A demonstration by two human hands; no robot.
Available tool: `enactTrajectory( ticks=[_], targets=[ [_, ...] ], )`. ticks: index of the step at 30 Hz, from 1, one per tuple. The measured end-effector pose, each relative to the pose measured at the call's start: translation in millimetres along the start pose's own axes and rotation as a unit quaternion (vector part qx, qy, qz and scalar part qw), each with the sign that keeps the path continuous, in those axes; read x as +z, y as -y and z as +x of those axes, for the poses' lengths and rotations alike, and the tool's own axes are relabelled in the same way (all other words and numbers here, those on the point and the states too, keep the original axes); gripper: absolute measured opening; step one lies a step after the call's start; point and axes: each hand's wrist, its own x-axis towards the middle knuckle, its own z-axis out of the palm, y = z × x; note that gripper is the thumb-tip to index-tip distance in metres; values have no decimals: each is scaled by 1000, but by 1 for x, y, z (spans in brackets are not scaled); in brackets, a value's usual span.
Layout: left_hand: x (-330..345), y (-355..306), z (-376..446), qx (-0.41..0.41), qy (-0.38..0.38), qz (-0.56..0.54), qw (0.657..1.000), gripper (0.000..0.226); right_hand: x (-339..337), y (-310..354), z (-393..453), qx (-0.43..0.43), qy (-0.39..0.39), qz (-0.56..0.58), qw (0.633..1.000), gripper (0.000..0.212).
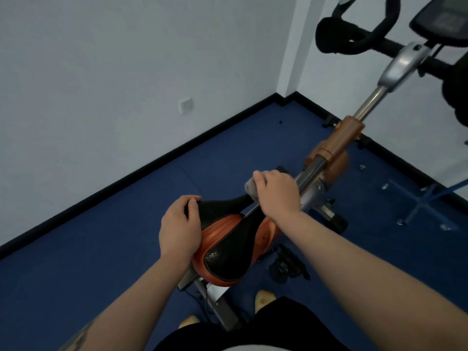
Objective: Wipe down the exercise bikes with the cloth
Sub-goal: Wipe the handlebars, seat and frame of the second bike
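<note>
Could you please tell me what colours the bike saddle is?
Orange and black saddle, seen in the head view.

Dim, even light with a cool blue cast. The white wall [101, 72] reads grey-blue. Shadows are soft and faint. A dull highlight sits on the silver handlebar post [402, 64]. Wide-angle bending curves the skirting line; the whole view is slightly soft.

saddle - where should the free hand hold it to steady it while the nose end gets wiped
Grip the saddle on its left edge near the narrow middle, coming from the left, as the left hand does. The waist there is slim enough for fingers to wrap, and it leaves the nose free for the right hand with the cloth.
</note>
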Motion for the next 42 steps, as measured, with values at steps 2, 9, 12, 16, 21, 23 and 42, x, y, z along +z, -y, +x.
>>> enactTrajectory(
  ticks=[2,9,12,16,21,23,42],
  targets=[
    [1,-2,-4,-22,-24,-8,999,23,6,15,-15,-83,-10,-42,996,55],
    [6,-9,-23,-90,-58,-73,992,25,-18,-14,24,-225,174,-44,958,39],
    [16,-9,-49,-95,-70,-84,989,47,-14,-7,17,-296,105,-136,940,27],
    [22,-7,-77,-86,-73,-117,987,66,6,40,-5,-407,150,-77,898,27],
    [8,-4,-90,-75,23,-161,984,105,-6,22,31,-326,324,-94,883,51],
    [5,-4,-90,-74,45,-159,983,115,-10,17,34,-307,281,-142,898,58],
    [5,3,-84,-167,92,-182,965,144,27,98,-21,-443,227,-23,867,50]
  ],
)
